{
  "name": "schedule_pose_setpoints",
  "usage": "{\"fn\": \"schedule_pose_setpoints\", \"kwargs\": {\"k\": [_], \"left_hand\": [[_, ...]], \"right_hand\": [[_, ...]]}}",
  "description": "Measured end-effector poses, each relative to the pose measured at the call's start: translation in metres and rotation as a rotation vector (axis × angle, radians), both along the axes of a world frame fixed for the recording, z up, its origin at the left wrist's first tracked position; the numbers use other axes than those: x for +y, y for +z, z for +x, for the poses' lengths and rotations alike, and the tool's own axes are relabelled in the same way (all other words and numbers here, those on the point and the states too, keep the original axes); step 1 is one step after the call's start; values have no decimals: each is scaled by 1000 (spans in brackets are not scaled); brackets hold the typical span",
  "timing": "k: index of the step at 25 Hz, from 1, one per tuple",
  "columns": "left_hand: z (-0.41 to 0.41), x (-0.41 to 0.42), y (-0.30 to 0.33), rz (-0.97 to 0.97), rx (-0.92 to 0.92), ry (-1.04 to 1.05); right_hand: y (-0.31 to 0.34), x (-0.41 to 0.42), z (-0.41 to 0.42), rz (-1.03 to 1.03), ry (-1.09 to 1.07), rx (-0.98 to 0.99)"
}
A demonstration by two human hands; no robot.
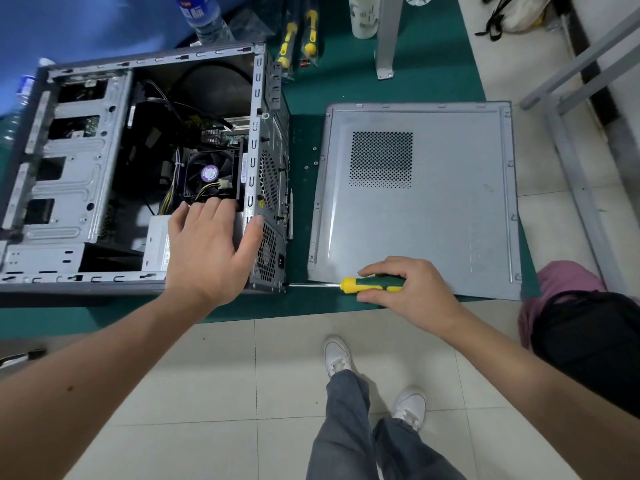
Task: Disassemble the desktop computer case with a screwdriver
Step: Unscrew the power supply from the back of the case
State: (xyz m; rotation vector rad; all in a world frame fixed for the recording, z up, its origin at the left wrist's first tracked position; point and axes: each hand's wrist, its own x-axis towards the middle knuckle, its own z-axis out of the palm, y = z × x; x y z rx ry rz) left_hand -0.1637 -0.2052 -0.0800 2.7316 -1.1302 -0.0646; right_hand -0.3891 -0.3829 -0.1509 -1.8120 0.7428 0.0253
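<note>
Plainly, the computer case (145, 168) lies on its side on a green mat (304, 98), its open face upward; it is a box of dull grey sheet metal with stamped ribs, punched slots and a rear wall of round-holed mesh; inside it sit a square black fan (210, 174) with a purple round label, yellow and black wires, and a pale boxy power supply (156, 244) partly covered by the left hand (211, 251); that hand is spread wide and flat, fingers straight, palm down over the near rear corner of the case, thumb lying against the rear edge. Just right of the case lies the side panel (415, 199), a flat grey metal sheet with folded rims and a square patch of fine perforations; its near right corner runs past the mat's edge. At the case's near rear corner the screwdriver (360, 285) lies level, thin steel shaft pointing at the case, tip touching its lower rear edge; whether it sits in a screw is too small to tell; the right hand (405, 289) curls round the green and yellow handle, hiding its far end. Between case and panel a few small screws (311, 160) rest on the mat. Beyond the case, two more yellow-handled screwdrivers (299, 38) lie in clear wrappers, near a white paper cup (363, 15) and a plastic water bottle (204, 15), both cut off by the top edge.
</note>
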Motion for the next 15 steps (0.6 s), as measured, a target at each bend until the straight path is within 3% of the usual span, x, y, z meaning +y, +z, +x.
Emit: {"fn": "schedule_pose_setpoints", "kwargs": {"k": [4,6,9,15], "left_hand": [[0,0,-1,-5,-9,-5],[0,1,-1,-9,-12,-6],[1,1,-2,-14,-9,-3],[1,1,-3,-8,-11,0]], "right_hand": [[3,5,5,652,-391,127],[6,-2,6,788,-282,264],[4,-8,3,575,0,345],[0,-10,3,32,136,-68]]}}
